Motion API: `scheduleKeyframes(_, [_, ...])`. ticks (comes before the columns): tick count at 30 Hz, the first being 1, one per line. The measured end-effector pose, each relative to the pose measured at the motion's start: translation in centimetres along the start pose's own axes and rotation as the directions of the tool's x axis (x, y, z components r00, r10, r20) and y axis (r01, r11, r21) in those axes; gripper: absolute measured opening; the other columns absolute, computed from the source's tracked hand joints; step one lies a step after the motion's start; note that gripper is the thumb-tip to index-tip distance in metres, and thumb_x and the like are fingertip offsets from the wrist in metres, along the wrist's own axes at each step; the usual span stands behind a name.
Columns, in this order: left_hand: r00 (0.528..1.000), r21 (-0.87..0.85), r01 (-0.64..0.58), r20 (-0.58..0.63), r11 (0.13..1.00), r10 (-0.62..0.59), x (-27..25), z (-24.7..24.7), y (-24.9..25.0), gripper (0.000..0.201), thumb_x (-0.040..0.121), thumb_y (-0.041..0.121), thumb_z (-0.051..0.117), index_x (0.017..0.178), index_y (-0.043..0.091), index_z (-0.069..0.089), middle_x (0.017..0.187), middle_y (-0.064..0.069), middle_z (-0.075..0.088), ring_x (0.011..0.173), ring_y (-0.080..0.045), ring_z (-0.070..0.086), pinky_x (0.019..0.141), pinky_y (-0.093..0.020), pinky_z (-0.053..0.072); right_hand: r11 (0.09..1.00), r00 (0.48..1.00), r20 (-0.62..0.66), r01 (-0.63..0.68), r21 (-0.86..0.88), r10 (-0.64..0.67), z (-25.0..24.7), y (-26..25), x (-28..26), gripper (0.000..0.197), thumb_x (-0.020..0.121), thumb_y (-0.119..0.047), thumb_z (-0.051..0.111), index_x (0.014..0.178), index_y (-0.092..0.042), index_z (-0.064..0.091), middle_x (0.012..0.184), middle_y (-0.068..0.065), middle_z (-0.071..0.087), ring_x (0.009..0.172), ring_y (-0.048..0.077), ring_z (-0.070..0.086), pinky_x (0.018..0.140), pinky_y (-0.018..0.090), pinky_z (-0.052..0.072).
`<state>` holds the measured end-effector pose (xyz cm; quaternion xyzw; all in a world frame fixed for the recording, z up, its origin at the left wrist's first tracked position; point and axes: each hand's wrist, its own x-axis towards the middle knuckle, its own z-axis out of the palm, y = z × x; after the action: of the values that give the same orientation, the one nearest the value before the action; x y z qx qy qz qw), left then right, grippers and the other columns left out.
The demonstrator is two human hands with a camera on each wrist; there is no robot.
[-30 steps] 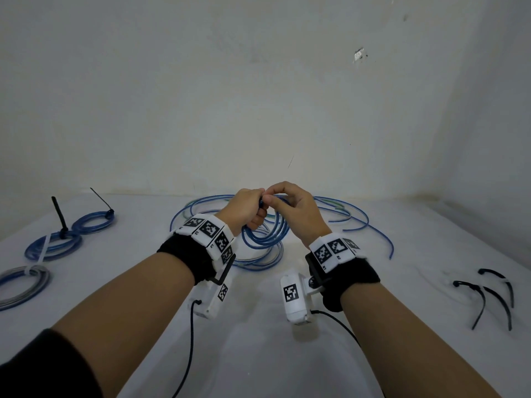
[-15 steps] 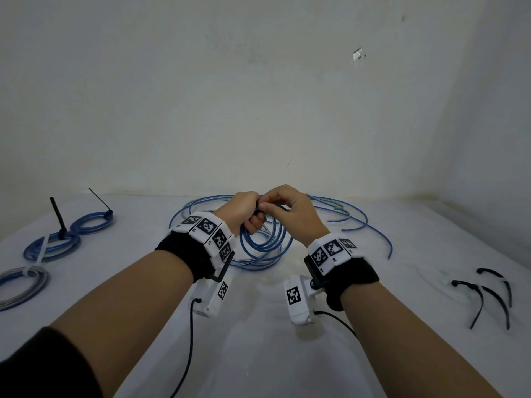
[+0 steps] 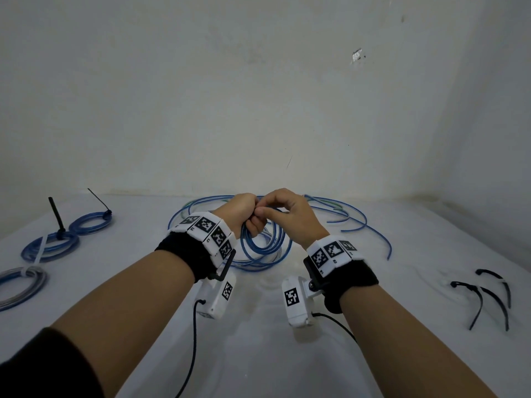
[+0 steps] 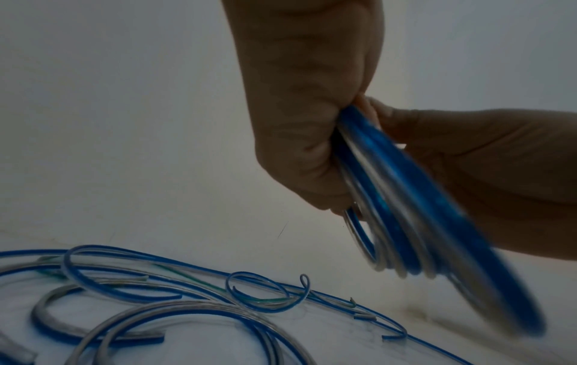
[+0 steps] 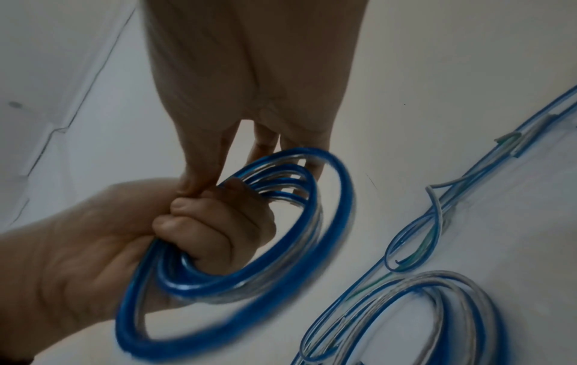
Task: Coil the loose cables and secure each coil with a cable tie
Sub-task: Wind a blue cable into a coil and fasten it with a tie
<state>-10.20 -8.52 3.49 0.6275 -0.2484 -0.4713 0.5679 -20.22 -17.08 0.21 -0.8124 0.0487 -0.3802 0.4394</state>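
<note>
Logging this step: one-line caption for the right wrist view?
Left hand grips a blue coil while right fingers pinch at its top; loose cables lie on the table.

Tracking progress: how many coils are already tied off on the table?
3, all at the table's left: a blue coil farthest back with a black tie, a blue coil nearer with black and white ties, and a grey-blue coil at the left edge, partly cut off.

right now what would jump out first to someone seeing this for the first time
The two hands meeting at the table's middle: the left hand grips a blue cable coil while the right hand pinches at its top. Loose blue cables sprawl behind them. Tied coils lie at far left, spare black cable ties at far right.
</note>
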Motion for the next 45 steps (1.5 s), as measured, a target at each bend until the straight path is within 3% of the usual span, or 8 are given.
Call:
scheduleKeyframes(7, [0.992,0.011,-0.116,0.047,0.993,0.115,-0.3,0.0,-0.1,0.039,0.101,0.024,0.029,0.068,0.009,0.046,0.044,0.003,0.042,0.034,-0.007,0.039,0.034,-0.015,0.031,0.991,0.971,-0.212,-0.087,0.103,0.107,-0.6,0.4,0.1,0.017,0.091,-0.005,0.056,0.080,-0.018,0.053,0.079,-0.003,0.058,0.074,0.009,0.055,0.072,0.022,0.046])
scheduleKeyframes(11, [0.984,0.047,-0.159,0.094,0.986,0.154,-0.4,0.1,-0.2,0.042,0.103,0.034,0.027,0.073,0.011,0.045,0.043,0.006,0.037,0.038,-0.009,0.040,0.040,-0.018,0.034,0.968,0.964,-0.185,-0.157,0.193,0.193,-0.5,0.1,0.0,0.004,0.094,-0.005,0.050,0.091,-0.007,0.050,0.080,0.000,0.058,0.072,0.007,0.056,0.070,0.019,0.047])
scheduleKeyframes(16, [0.971,0.148,-0.234,0.075,0.961,0.225,-0.4,0.3,0.0,0.044,0.103,0.036,0.027,0.070,0.013,0.045,0.041,0.008,0.031,0.039,-0.009,0.033,0.048,-0.024,0.028,0.950,0.981,-0.065,-0.160,0.267,0.183,-0.2,-0.2,-0.2,0.008,0.097,-0.013,0.048,0.101,-0.020,0.052,0.092,0.012,0.060,0.087,0.018,0.061,0.084,0.039,0.051])
scheduleKeyframes(21, [0.950,0.168,-0.301,-0.036,0.939,0.311,-0.2,0.6,-0.1,0.038,0.102,0.032,0.030,0.075,0.011,0.046,0.040,0.007,0.032,0.040,-0.011,0.030,0.046,-0.023,0.031,0.982,0.978,-0.163,-0.103,0.160,0.129,0.3,-0.4,-0.2,0.014,0.094,-0.010,0.052,0.085,-0.020,0.054,0.083,0.001,0.059,0.076,0.009,0.058,0.068,0.024,0.049])
scheduleKeyframes(31, [0.778,0.360,-0.572,-0.046,0.737,0.626,-0.1,0.0,-0.5,0.020,0.101,0.015,0.036,0.100,0.006,0.054,0.071,-0.005,0.057,0.053,-0.012,0.048,0.052,-0.022,0.041,0.984,0.926,-0.347,-0.098,0.149,0.145,0.1,-0.2,0.5,0.018,0.091,-0.010,0.057,0.075,-0.019,0.054,0.074,-0.003,0.056,0.067,0.012,0.050,0.064,0.028,0.042])
scheduleKeyframes(36, [0.812,0.496,-0.520,0.034,0.695,0.583,-0.2,0.2,0.0,0.039,0.103,0.023,0.030,0.073,0.010,0.053,0.065,-0.004,0.051,0.058,-0.018,0.051,0.060,-0.029,0.044,0.980,0.929,-0.337,-0.104,0.167,0.156,-0.3,-0.4,0.5,0.018,0.091,-0.008,0.058,0.076,-0.017,0.054,0.074,-0.002,0.058,0.065,0.006,0.052,0.062,0.019,0.042])
scheduleKeyframes(41, [0.931,0.254,-0.362,0.045,0.897,0.362,-0.4,1.4,0.9,0.040,0.103,0.025,0.029,0.074,0.009,0.052,0.059,-0.003,0.049,0.053,-0.016,0.052,0.062,-0.028,0.047,0.963,0.910,-0.353,-0.144,0.228,0.219,-1.6,-0.5,0.3,0.015,0.092,-0.011,0.057,0.079,-0.018,0.055,0.079,0.001,0.059,0.067,0.011,0.054,0.061,0.022,0.043])
scheduleKeyframes(45, [0.944,0.120,-0.329,0.071,0.937,0.323,-0.3,2.8,1.2,0.037,0.101,0.019,0.030,0.073,0.007,0.051,0.048,0.004,0.041,0.037,-0.008,0.037,0.049,-0.023,0.042,0.946,0.935,-0.262,-0.164,0.278,0.239,-2.8,-0.8,-0.5,0.011,0.097,-0.013,0.049,0.089,-0.018,0.054,0.091,0.007,0.059,0.078,0.017,0.060,0.066,0.027,0.048])
